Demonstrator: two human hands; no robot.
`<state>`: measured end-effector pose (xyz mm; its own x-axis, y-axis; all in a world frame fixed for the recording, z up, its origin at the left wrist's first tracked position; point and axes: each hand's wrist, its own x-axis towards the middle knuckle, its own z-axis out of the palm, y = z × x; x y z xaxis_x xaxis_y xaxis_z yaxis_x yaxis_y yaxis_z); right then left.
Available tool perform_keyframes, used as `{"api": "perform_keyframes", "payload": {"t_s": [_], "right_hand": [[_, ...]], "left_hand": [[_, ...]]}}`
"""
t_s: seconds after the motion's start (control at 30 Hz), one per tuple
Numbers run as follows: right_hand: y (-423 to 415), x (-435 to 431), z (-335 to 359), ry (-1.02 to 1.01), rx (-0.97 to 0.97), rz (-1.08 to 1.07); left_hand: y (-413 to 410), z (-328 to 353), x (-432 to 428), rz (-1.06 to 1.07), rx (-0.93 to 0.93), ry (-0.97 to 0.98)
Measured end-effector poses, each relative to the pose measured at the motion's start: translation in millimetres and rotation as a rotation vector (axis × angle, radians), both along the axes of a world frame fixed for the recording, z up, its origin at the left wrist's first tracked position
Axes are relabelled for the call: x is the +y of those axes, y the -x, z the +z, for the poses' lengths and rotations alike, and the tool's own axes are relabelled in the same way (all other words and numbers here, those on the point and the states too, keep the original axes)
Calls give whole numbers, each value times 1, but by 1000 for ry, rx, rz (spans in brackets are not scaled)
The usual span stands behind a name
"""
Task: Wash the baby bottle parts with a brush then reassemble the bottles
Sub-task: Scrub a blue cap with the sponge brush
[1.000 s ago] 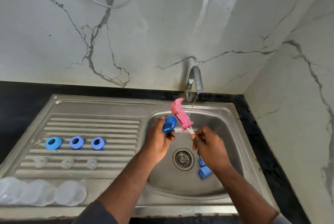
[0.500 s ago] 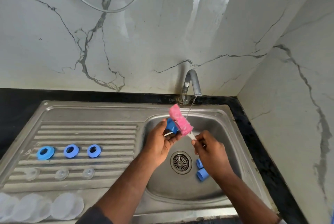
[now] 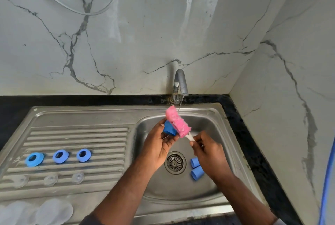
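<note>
My left hand (image 3: 157,145) holds a blue bottle cap (image 3: 169,128) over the sink basin (image 3: 213,184). My right hand (image 3: 208,152) grips the white handle of a pink sponge brush (image 3: 177,121), whose head lies against the cap under the tap (image 3: 180,83). Two more blue caps (image 3: 196,168) lie in the basin beside the drain (image 3: 175,162), partly hidden by my right hand. On the drainboard (image 3: 108,134) sit three blue rings (image 3: 59,156), three clear nipples (image 3: 49,179) and clear bottles (image 3: 52,212) at the front left.
A thin stream of water runs from the tap. The marble wall (image 3: 145,34) stands behind the sink and on the right. A black counter (image 3: 253,152) borders the sink. A blue hose (image 3: 328,188) hangs at the right edge.
The brush head has slid down against the blue cap, and my left hand has turned the cap. The camera has tilted slightly.
</note>
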<state>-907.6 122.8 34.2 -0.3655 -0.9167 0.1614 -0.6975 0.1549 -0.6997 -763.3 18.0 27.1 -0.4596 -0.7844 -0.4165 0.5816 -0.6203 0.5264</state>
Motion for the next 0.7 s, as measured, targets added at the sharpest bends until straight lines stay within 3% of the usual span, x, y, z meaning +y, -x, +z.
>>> {"api": "perform_keyframes", "payload": {"t_s": [0.2, 0.33, 0.47, 0.6, 0.7], "right_hand": [[15, 11, 2, -13, -7, 113], [29, 12, -4, 19, -115, 14], [29, 19, -6, 15, -162, 133], [43, 14, -9, 30, -223, 61], [45, 16, -7, 4, -237, 158]], "left_hand": [[16, 4, 8, -2, -42, -32], [27, 7, 16, -34, -51, -35], [33, 7, 21, -29, -39, -13], [38, 6, 28, -63, -168, 44], [42, 5, 31, -43, -234, 79]]}}
